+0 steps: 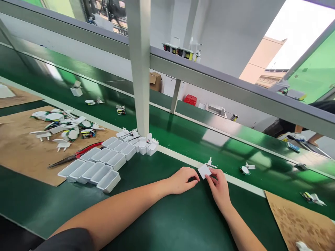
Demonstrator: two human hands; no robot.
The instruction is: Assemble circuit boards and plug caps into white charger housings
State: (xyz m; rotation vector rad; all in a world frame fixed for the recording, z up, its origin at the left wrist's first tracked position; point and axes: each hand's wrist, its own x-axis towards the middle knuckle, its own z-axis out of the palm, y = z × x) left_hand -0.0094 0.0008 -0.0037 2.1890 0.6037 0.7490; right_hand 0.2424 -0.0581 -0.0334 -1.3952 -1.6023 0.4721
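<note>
My right hand (219,184) pinches a white plug piece (205,171) between thumb and fingers, its square flat face toward me. A white prong sticks up behind it. Just left of that piece is my left hand (184,180), fingers curled and thumb apart from them, with nothing visible in it. Several empty white plastic cases (108,180) stand in rows on the green table, open side up. Beyond them, white plug parts (142,143) cluster at the foot of the post.
Red-handled pliers (75,155) lie on the left cardboard sheet (23,153), near a pile of plug and circuit parts (68,125). A green conveyor belt (180,139) with scattered parts runs behind. A metal post (140,69) rises ahead. Another person's arms (312,138) show at far right.
</note>
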